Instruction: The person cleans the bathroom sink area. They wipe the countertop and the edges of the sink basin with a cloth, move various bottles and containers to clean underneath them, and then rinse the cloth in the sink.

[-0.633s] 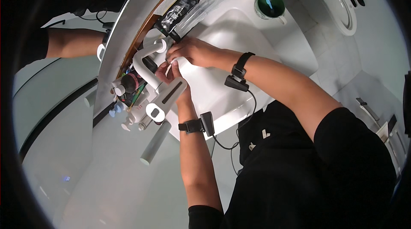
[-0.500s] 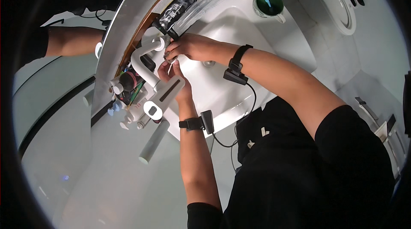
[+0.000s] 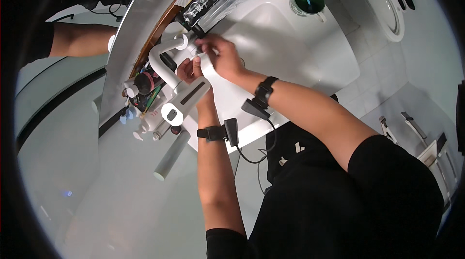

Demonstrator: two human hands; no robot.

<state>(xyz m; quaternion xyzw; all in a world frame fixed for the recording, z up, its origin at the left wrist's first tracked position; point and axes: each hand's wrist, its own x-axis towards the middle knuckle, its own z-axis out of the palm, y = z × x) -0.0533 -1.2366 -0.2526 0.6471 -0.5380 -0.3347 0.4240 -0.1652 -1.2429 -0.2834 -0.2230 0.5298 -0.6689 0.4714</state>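
Right hand [image 3: 223, 58] part-curled, fingers blurred at the small metallic fitting [image 3: 194, 48] near the counter's [image 3: 335, 51] back edge — contact unclear; left hand [image 3: 190, 68] loosely bent just beside it — can't tell if either grips anything

A bathroom: a white washbasin [image 3: 276, 36] beside a large mirror [image 3: 80, 48], with a white toilet [image 3: 398, 30] standing on a pale tiled floor [image 3: 373, 67].

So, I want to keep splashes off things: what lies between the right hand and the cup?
Only the bare white sink, its basin and rim, shows between the right hand and the cup in the head view.
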